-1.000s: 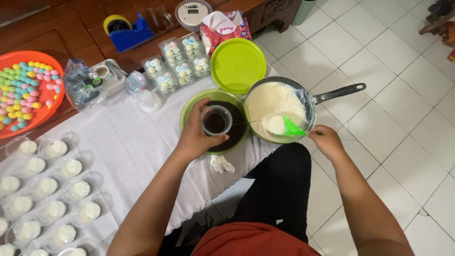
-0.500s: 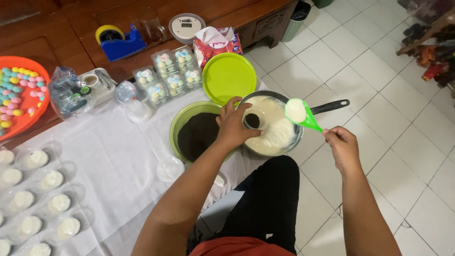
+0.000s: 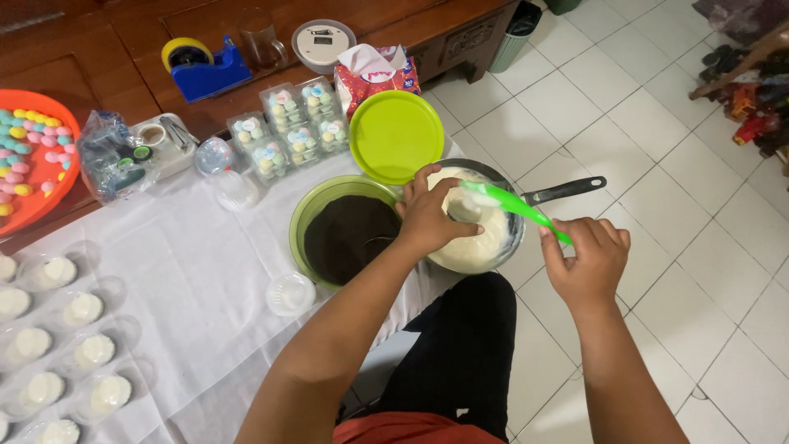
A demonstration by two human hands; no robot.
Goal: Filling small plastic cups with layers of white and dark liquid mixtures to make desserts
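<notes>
My left hand grips a small clear cup, mostly hidden under the fingers, over the pan of white cream. My right hand holds a green spatula by its handle. The spatula's blade, loaded with white cream, rests at the cup's mouth. To the left stands a green bowl full of dark crumbs. The pan's black handle points right.
A round green lid lies behind the bowl. An empty clear cup sits on the white cloth, and several filled cups line the left. Boxes of pastel sweets, an orange tray, a tape dispenser and a tissue pack stand behind.
My left hand carried the cup from over the dark bowl to above the cream pan. My right hand lifted the loaded spatula out of the pan and brought it to the cup.
</notes>
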